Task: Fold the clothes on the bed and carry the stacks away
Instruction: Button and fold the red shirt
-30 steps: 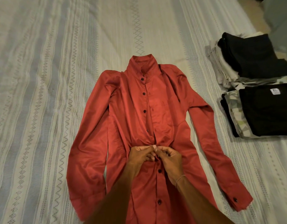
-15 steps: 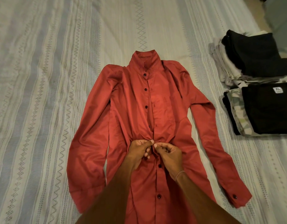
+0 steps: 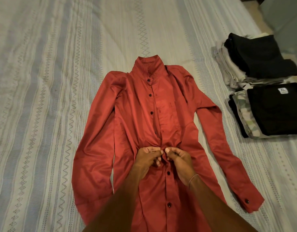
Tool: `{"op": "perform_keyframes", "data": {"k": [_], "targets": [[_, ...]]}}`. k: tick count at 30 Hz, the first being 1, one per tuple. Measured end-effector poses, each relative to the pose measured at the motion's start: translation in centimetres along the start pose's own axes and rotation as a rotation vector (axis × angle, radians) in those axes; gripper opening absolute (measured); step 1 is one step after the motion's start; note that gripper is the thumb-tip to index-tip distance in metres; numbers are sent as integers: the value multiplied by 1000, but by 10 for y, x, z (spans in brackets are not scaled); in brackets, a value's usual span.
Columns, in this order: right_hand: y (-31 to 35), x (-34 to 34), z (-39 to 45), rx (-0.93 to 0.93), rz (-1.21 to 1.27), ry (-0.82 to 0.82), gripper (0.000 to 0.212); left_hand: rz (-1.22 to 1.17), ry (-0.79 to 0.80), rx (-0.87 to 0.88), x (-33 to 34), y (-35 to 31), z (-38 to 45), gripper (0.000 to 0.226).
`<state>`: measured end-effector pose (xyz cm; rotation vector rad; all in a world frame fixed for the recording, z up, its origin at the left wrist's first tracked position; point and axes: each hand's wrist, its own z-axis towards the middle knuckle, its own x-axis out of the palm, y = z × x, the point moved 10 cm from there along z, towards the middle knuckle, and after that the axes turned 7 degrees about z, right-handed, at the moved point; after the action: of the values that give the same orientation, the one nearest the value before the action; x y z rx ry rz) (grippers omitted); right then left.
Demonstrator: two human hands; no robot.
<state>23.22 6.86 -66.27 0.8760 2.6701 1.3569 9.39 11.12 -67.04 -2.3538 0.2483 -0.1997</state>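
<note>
Both forearms enter from 6 o'clock, converging toward center. Left hand knuckles up, fingers curled, thumb and forefinger tips pressed together in a pinch pointing toward 3 o'clock. Right hand mirrors it, fingers curled, thumb tip aimed toward 9 o'clock, almost meeting the left. Thin chain bracelet on right wrist. Both wrists slightly bent, hands just beside each other.

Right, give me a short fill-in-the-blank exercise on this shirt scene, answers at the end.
1. The shirt spread on the bed is ____ in colour.
2. Both hands pinch the shirt's front at its ____ line, left hand beside right hand.
3. The folded stacks lie to the shirt's ____.
4. The right wrist wears a ____.

Answers: red; button; right; bracelet
</note>
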Motion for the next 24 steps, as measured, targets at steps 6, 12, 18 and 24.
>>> {"op": "perform_keyframes", "data": {"k": [6, 12, 18, 24], "targets": [[5, 0, -1, -72, 1, -48, 7, 4, -5, 61, 0, 1, 1, 10], [17, 0, -7, -218, -192, -75, 17, -7, -103, 94, -2, 1, -2, 14], [39, 15, -38, -506, -779, -148, 50, 236, -428, 110, -18, 2, -27, 40], [66, 16, -47, -488, -1049, -233, 35, 596, -649, 112, -35, -7, -67, 58]]}}
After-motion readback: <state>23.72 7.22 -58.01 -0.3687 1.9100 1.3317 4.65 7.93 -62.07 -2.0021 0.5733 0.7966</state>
